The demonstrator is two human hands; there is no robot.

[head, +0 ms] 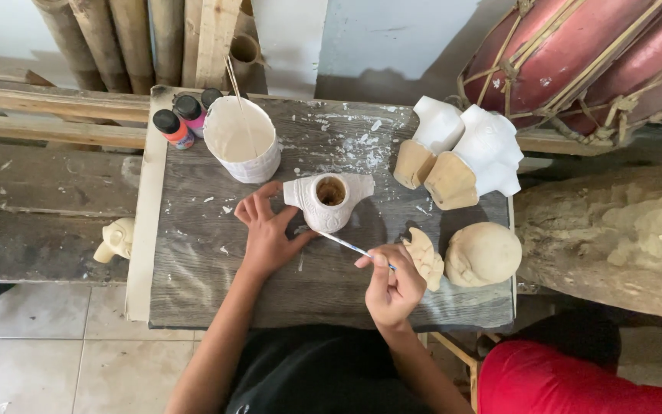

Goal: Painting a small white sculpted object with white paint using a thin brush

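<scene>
Nearby, paint cup (243,138), unpainted carvings (483,254).

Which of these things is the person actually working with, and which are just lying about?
In use:
- left hand steadying the white carving
- right hand holding a thin brush against it
- tub of white paint

Lying about:
- paint bottles
- two white-coated carvings
- bare round carving
- small flat carving
- drums
- bamboo poles
</scene>
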